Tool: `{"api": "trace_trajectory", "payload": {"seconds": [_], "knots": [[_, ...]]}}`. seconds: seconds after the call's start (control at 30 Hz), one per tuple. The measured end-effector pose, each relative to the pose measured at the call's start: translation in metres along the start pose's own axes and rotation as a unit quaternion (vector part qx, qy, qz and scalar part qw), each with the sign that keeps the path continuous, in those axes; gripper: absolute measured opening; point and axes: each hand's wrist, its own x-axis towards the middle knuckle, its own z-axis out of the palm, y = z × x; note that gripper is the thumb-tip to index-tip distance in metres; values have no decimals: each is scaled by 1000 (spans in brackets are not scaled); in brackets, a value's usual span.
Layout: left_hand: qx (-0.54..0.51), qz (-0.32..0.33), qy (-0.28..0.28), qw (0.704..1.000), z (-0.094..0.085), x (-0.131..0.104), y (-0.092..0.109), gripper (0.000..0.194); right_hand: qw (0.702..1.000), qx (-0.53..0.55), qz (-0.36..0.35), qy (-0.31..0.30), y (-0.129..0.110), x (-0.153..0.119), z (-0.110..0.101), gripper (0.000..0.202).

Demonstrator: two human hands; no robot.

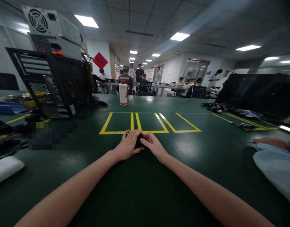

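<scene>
A small black object [139,142] sits between my two hands, low over the green table [145,186]; its kind is hidden by my fingers. My left hand [130,145] wraps round it from the left, fingers over its top and thumb along its near side. From the right, my right hand [153,144] closes on its edge with thumb and fingertips. Just beyond my hands, yellow tape outlines [133,123] mark the tabletop.
A black computer case [64,85] with a power supply [50,23] on top stands at the left. Farther back is a white cup [123,94] with a red lid. A white object [6,168] lies near left. At the right are another person's sleeve [274,164] and cables [213,107].
</scene>
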Motion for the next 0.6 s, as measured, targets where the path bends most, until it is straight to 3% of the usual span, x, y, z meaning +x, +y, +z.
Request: {"api": "trace_trajectory", "payload": {"seconds": [0.17,0.43,0.6], "knots": [[-2,2,-1,1000,-2,0,1,63,999,-26,10,16,3,3,-2,25],[-8,-4,-8,1000,-2,-1,0,61,1000,-2,7,-15,1,1,-2,32],[-3,-2,-4,1000,0,-1,-1,64,1000,-15,-8,2,1,1,0,22]]}}
